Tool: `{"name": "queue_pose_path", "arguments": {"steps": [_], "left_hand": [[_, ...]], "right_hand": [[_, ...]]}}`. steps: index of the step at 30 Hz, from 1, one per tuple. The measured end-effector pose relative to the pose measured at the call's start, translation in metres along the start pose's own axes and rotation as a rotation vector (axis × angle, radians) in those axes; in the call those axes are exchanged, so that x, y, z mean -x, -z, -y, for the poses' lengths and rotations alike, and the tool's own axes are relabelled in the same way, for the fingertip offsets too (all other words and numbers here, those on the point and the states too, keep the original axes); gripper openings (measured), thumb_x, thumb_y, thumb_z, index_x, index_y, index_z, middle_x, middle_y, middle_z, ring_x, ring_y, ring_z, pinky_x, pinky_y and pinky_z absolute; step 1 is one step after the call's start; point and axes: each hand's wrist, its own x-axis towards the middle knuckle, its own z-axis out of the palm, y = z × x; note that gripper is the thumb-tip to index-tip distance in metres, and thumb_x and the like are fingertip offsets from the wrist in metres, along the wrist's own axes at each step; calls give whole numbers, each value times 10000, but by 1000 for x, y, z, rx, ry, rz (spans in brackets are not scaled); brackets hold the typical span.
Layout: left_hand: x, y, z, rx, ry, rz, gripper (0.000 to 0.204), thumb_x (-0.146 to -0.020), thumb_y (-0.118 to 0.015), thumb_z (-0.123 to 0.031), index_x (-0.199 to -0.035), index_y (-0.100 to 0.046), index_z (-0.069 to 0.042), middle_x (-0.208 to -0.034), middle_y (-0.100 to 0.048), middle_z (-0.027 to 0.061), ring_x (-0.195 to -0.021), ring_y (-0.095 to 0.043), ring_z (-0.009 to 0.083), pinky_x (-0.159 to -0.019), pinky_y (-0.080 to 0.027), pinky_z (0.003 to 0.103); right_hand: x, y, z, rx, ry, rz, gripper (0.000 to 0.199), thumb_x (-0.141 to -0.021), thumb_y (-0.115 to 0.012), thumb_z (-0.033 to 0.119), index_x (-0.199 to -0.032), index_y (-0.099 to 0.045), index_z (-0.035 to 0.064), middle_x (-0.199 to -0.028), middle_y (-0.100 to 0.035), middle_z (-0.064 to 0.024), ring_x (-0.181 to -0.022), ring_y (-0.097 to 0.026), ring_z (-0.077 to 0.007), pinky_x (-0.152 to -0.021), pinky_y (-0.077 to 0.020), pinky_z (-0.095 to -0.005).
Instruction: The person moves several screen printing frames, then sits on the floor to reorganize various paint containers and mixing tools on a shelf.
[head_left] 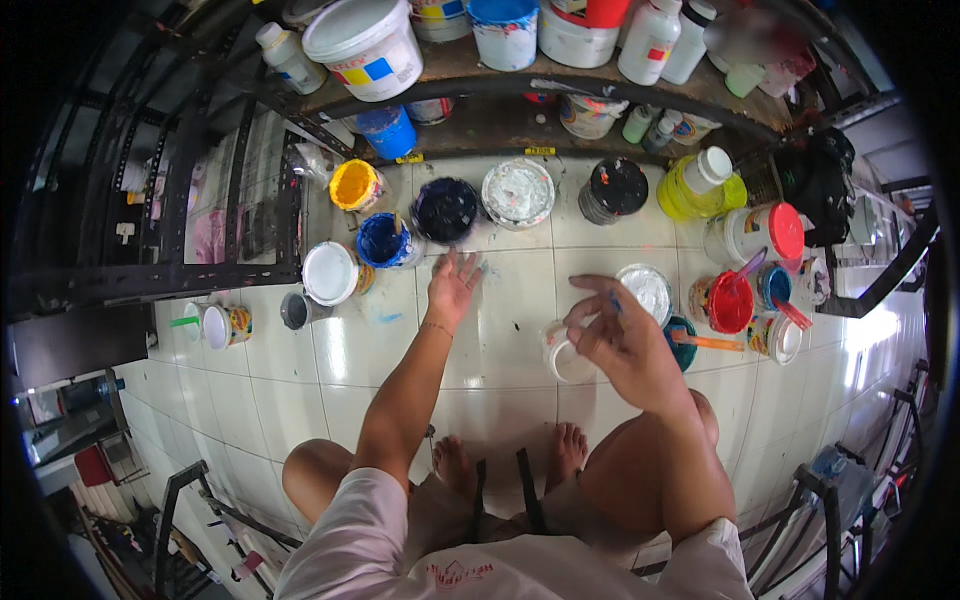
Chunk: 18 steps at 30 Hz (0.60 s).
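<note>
**Open paint all round, and little room for our hands**

Nearest to us, our bare feet [510, 460] rest on the white tiled floor [300, 370], just short of the small clear cup [566, 355]. Our right hand [625, 340] hovers over that cup with the fingers curled round a thin blue-tipped tool, perhaps a brush or stick; whether the hand also grips the cup we cannot tell. We judge that a drip from the tool, or a knock to the light cup, would put paint on the tiles right by our toes.

Further out, our left hand [452, 285] is spread wide and empty, palm down, just short of the tub of dark blue paint [445, 210] and the blue tub [385, 240] beside it. Both stand uncovered, so a careless reach could dip a finger or tip one over.

To the right, the red pot [728, 303] has a stick standing in it, close to our right wrist; a sweep of the arm might catch it.

Beyond, the shelf [480, 100] is crowded with buckets.
</note>
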Motion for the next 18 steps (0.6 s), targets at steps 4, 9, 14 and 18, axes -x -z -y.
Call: {"name": "queue_pose_path", "arguments": {"steps": [4, 9, 14, 18], "left_hand": [[49, 27, 47, -429, 215, 17, 306, -990, -461, -337, -1139, -479, -70, -1176, -596, 132, -1063, -588, 326, -877, -483, 457], [156, 23, 116, -186, 1070, -41, 796, -947, -235, -658, -1368, -337, 10, -1295, -514, 235, -1131, -547, 373, -897, -480, 446], [134, 4, 145, 185, 750, 236, 837, -941, -150, -670, -1444, -188, -2, -1360, -478, 212, -1212, -510, 337, -1034, -398, 462], [103, -43, 129, 26, 687, 32, 867, -923, -85, -691, -1420, -293, -13, -1396, -460, 183, -1279, -466, 321, -1080, -363, 463]], "right_hand": [[-3, 18, -4, -220, 52, -155, 461, -902, -613, 102, -1308, -425, -8, -980, -584, -54, -782, -583, -97, -660, -462, -239], [1, 38, -9, -281, 7, -317, 418, -925, -555, 76, -1313, -423, -7, -993, -580, -45, -801, -559, -88, -672, -457, -232], [7, 34, -6, -322, 30, -260, 430, -915, -564, 58, -1314, -420, -10, -985, -576, -48, -830, -554, -87, -707, -462, -238], [10, 32, -12, -320, 73, -219, 454, -936, -567, 119, -1349, -404, 25, -1011, -578, -37, -776, -526, -80, -675, -446, -227]]}}
